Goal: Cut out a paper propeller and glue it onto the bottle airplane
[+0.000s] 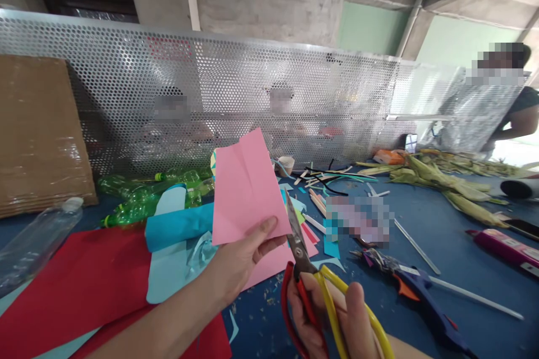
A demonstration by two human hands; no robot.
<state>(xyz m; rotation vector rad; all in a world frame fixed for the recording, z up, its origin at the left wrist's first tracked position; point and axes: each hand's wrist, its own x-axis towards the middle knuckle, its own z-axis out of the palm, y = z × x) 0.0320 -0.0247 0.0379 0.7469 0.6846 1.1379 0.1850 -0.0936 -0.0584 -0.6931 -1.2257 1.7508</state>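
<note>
My left hand pinches the lower edge of a pink sheet of paper, with the thumb on its front. The sheet is held up above the table and has a crease near its top. In my right hand are scissors with one red and one yellow handle. Their blades point up beside the lower right corner of the pink paper; whether they touch it I cannot tell. Another pink sheet lies on the table below my left hand.
Red sheets, a blue paper roll and green plastic bottles lie at left. A blue glue gun with a glue stick lies at right. Corn husks lie farther back. A perforated metal screen stands behind; people are beyond it.
</note>
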